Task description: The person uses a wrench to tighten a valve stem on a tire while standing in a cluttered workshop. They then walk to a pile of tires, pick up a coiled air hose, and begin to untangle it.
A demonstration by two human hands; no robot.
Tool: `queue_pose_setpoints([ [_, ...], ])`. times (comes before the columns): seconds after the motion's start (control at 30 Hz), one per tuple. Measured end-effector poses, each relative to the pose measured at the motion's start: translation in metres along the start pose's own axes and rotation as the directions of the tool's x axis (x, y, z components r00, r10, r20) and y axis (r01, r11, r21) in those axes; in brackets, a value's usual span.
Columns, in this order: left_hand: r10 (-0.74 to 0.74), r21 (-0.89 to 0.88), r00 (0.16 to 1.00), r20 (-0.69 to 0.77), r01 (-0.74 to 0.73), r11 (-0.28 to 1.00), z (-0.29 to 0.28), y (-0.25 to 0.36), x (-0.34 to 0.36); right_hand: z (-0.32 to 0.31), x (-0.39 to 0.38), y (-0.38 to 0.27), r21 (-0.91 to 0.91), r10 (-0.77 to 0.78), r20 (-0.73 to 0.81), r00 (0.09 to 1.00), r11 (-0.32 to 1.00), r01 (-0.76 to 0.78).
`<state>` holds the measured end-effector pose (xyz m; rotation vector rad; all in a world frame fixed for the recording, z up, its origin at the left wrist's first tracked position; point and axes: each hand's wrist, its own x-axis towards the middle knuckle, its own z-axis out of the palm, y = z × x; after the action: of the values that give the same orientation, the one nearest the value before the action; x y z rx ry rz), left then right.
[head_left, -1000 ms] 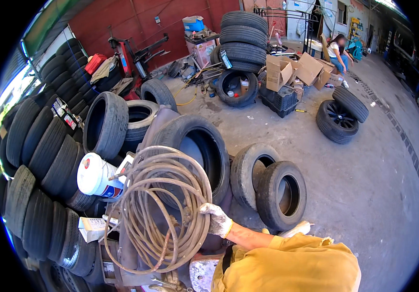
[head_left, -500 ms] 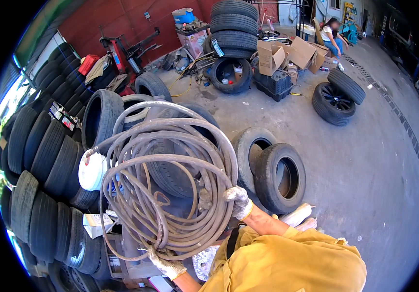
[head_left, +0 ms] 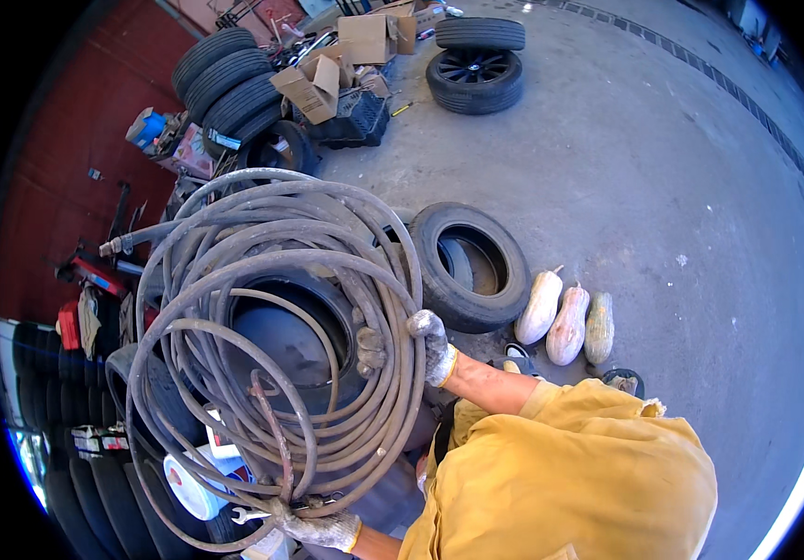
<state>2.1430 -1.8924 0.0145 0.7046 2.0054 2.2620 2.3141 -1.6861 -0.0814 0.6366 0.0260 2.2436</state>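
A large coil of greyish-brown rubber hose point(head_left: 393, 411) hangs in front of me, held up between both gloved hands. My right hand point(head_left: 435, 350) is closed round the strands on its right side, some fingers showing through the loops. At the bottom my left hand point(head_left: 323, 529) grips the lower strands, its fingertips partly hidden. One hose end with a fitting point(head_left: 112, 247) sticks out at the left. An open-ended spanner point(head_left: 250, 515) shows beside my left hand; what supports it is unclear. Behind the loops a tyre point(head_left: 341, 303) is partly visible.
Another tyre point(head_left: 472, 266) leans just right of the coil, with three long squashes point(head_left: 567, 327) beside it. A white bucket point(head_left: 198, 481) stands lower left, near rows of tyres point(head_left: 75, 495). Farther back are stacked tyres point(head_left: 220, 70), cardboard boxes point(head_left: 365, 39) and a black crate point(head_left: 351, 119).
My view has swung to the right, and the squashes now show fully. The seated person has left the picture. Both hands keep their hold on the hose coil.
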Motion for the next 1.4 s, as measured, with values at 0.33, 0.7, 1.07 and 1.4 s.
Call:
queue_pose_setpoints([
  [0.33,0.093,-0.003,0.962,0.258,-0.096,0.995,0.081,0.03,-0.036,0.016,-0.05,-0.073,0.114,-0.258,-0.056,0.964,0.958,0.263],
  [0.7,-0.162,-0.233,0.844,0.512,0.318,0.919,0.18,0.045,-0.104,0.076,-0.128,-0.147,-0.193,-0.586,-0.112,0.802,0.805,0.561],
  [1.07,-0.344,-0.057,0.503,0.793,0.623,0.78,0.243,-0.026,-0.096,0.102,-0.164,-0.162,-0.511,-0.836,-0.07,0.544,0.498,0.7],
  [1.4,-0.475,-0.136,0.531,0.702,0.755,0.642,0.241,-0.085,-0.065,0.081,-0.122,-0.171,-0.724,-0.801,-0.2,0.564,0.509,0.466],
])
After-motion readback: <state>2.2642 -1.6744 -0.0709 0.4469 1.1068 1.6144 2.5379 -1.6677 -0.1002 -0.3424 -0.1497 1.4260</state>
